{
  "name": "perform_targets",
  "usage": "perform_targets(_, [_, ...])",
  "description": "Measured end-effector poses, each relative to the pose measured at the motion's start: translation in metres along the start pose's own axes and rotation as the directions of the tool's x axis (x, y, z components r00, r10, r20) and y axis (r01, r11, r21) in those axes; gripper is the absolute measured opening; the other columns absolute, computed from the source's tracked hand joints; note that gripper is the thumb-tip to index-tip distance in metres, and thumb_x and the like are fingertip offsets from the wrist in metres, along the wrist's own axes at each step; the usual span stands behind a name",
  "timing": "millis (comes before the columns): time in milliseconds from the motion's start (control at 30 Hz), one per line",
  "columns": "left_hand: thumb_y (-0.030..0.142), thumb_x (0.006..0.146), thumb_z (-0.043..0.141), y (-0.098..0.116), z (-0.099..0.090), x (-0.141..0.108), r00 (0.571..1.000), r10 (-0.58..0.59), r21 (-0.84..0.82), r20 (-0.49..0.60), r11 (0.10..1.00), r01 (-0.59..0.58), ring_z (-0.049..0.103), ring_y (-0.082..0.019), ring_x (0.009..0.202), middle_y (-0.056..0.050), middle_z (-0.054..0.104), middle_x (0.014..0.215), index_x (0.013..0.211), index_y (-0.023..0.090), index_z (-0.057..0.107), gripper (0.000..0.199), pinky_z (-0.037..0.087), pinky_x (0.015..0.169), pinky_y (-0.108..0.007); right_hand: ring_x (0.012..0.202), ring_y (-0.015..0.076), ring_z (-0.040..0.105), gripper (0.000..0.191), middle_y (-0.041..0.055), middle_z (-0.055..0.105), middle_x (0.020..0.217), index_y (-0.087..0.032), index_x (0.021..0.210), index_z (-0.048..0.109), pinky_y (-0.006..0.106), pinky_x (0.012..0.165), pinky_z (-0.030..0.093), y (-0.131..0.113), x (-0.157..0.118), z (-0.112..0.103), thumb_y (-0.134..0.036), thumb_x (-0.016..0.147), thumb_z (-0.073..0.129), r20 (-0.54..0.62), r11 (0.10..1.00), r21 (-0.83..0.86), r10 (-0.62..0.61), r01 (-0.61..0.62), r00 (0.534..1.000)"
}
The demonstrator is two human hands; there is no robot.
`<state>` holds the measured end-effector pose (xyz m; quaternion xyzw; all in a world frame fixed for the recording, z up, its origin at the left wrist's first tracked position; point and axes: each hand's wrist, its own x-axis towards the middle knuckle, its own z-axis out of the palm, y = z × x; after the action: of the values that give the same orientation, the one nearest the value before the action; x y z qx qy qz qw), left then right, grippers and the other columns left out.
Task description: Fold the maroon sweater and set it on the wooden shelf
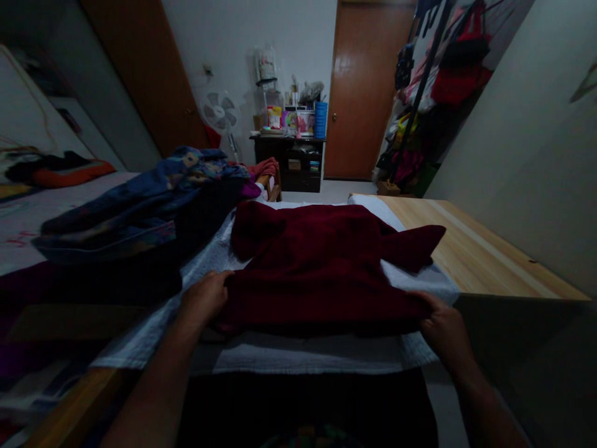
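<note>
A dark red short-sleeved shirt (pixel 321 255) lies spread out in front of me, its two sleeves pointing to either side. Under it is a white cloth (pixel 308 358) that covers the surface. My left hand (pixel 205 298) grips the shirt's near left corner, fingers closed on the fabric. At the near right corner, my right hand (pixel 441 320) pinches the fabric between thumb and fingers. The near edge of the shirt is stretched between both hands. Parts of the fingertips are hidden by the fabric.
To the left, a heap of blue patterned clothes (pixel 153 199) lies on a bed. A wooden board (pixel 466 242) flanks the cloth on the right. Farther back stand a white fan (pixel 221 115), a dark cabinet (pixel 265 165) and a brown door (pixel 361 93). Bags (pixel 459 68) hang at the right.
</note>
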<state>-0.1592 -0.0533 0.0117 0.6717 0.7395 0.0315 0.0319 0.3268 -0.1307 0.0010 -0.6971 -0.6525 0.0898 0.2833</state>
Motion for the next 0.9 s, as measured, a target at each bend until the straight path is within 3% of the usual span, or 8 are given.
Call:
perform_targets(67, [0.013,0.084,0.041,0.002,0.002,-0.004,0.999,0.027,0.039,0.028,0.999,-0.028,0.064,-0.023,0.095,-0.009,0.066,0.108,0.123,0.027,0.06,0.045,0.049,0.082,-0.032,0.099,0.0253,0.063,0.048,0.0085,0.068,0.109,-0.02,0.106,0.067,0.036,0.088,0.047,0.006,0.002,-0.008,-0.011,0.064,0.045,-0.01,0.989,-0.146,-0.017,0.015,1.0])
perform_targets(167, [0.013,0.086,0.036,0.014,0.003,-0.008,0.998,0.061,0.149,-0.021,0.987,-0.057,0.063,-0.027,0.096,-0.012,0.064,0.106,0.117,0.025,0.065,0.044,0.049,0.08,-0.038,0.093,0.0239,0.063,0.049,0.0098,0.066,0.101,-0.019,0.106,0.068,0.035,0.085,0.048,0.007,0.002,-0.007,-0.008,0.065,0.045,0.201,0.956,-0.282,-0.019,0.076,0.979])
perform_targets(333, [0.017,0.089,0.037,0.047,0.003,0.0,0.936,0.283,0.162,-0.21,0.954,-0.252,0.047,-0.027,0.125,-0.01,0.051,0.137,0.121,0.023,0.062,0.041,0.035,0.105,-0.044,0.106,0.0232,0.057,0.045,0.0099,0.059,0.116,-0.022,0.118,0.062,0.033,0.093,0.045,-0.026,0.007,-0.014,-0.028,0.074,0.061,0.527,0.963,-0.063,-0.192,0.263,0.828])
perform_targets(500, [0.038,0.095,0.035,0.072,0.03,0.005,0.903,0.43,0.016,-0.007,0.903,-0.43,0.037,-0.024,0.135,-0.005,0.05,0.141,0.131,0.025,0.054,0.043,0.024,0.113,-0.045,0.122,0.0249,0.049,0.048,0.0124,0.049,0.135,-0.02,0.121,0.061,0.038,0.105,0.038,-0.07,0.028,0.01,-0.051,0.088,0.048,0.426,0.947,-0.023,-0.282,0.321,0.86])
perform_targets(600, [0.051,0.09,0.041,0.077,0.052,-0.002,0.909,0.384,-0.021,0.162,0.923,-0.385,0.032,-0.03,0.138,-0.007,0.039,0.15,0.142,0.026,0.042,0.057,0.025,0.111,-0.05,0.137,0.0264,0.032,0.061,0.0122,0.032,0.151,-0.018,0.14,0.044,0.041,0.112,0.029,-0.074,0.038,0.051,-0.051,0.089,0.045,0.383,0.928,-0.102,-0.295,0.358,0.875])
perform_targets(733, [0.066,0.081,0.045,0.074,0.062,-0.008,0.937,0.262,0.017,0.233,0.962,-0.273,0.021,-0.039,0.141,-0.011,0.024,0.156,0.148,0.029,0.029,0.078,0.023,0.108,-0.057,0.144,0.0321,0.012,0.061,0.0089,0.02,0.157,-0.024,0.145,0.037,0.053,0.114,0.016,-0.056,0.039,0.093,-0.05,0.09,0.044,0.509,0.898,-0.251,-0.196,0.362,0.838])
perform_targets(833, [0.067,0.074,0.055,0.067,0.051,0.005,0.92,0.258,0.001,0.296,0.963,-0.27,0.039,-0.038,0.133,-0.017,0.041,0.147,0.144,0.025,0.038,0.083,0.034,0.103,-0.05,0.143,0.0386,0.009,0.063,0.0076,0.013,0.158,-0.028,0.147,0.032,0.059,0.11,0.02,-0.05,0.037,0.097,-0.048,0.089,0.047,0.55,0.891,-0.329,-0.087,0.312,0.831])
perform_targets(900, [0.058,0.073,0.06,0.065,0.037,0.023,0.906,0.283,-0.036,0.314,0.957,-0.287,0.055,-0.033,0.118,-0.015,0.057,0.132,0.135,0.023,0.05,0.072,0.042,0.096,-0.043,0.14,0.0413,0.021,0.063,0.0104,0.017,0.157,-0.028,0.145,0.037,0.059,0.104,0.029,-0.055,0.042,0.09,-0.044,0.086,0.052,0.571,0.883,-0.35,-0.062,0.311,0.819])
